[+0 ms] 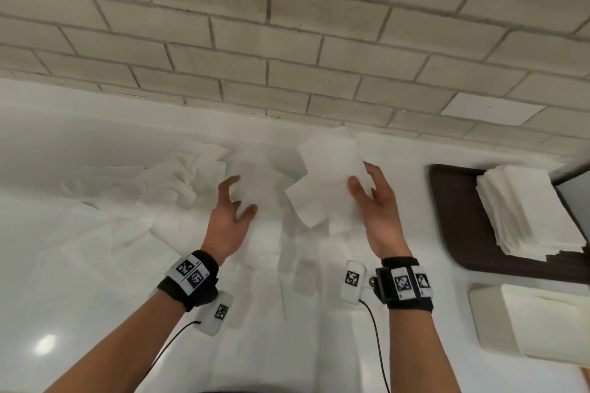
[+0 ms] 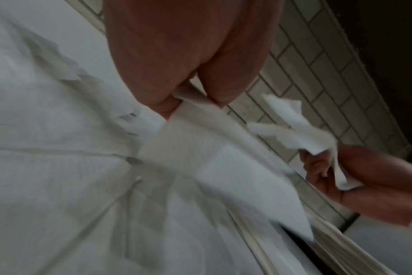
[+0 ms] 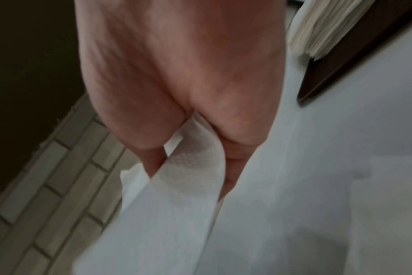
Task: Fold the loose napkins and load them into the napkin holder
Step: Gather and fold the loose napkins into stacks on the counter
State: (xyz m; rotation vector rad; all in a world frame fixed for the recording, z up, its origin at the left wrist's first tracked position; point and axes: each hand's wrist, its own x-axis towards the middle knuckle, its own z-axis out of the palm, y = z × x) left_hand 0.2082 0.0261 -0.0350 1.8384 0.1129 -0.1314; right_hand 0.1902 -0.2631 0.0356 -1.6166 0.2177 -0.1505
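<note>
The right hand (image 1: 378, 210) is up above the white bench (image 1: 79, 143). Its fingers (image 1: 376, 174) and thumb pinch a bunch of white napkins (image 1: 325, 175). The right wrist view shows this too: the napkin paper sits squeezed between the thumb and the fingers, and the rest hangs away past the fingertips. The bunch is loose and its corners stick out different ways. It is in the air, not touching the bench.

The left hand (image 1: 231, 210) is just beside the bunch, on its other side. Its fingers (image 1: 228, 185) are a little curled and apart. In the left wrist view, the fingertips pinch the edge of another napkin (image 2: 200, 148). That napkin is blurry, so I cannot tell if it lies flat or is lifted.

Out past the left fingers, a messy pile of loose napkins (image 1: 191, 175) lies on the bench. More flat napkins are spread under and behind the left wrist.

On the far side of the right fingers sits a dark tray (image 1: 459, 220). A neat stack of folded napkins (image 1: 523, 210) rests on it. Nearer the person than the tray, by the right wrist, is the white napkin holder (image 1: 498, 322), with pale napkins in it.

Behind everything is a grey brick wall (image 1: 287, 25).
</note>
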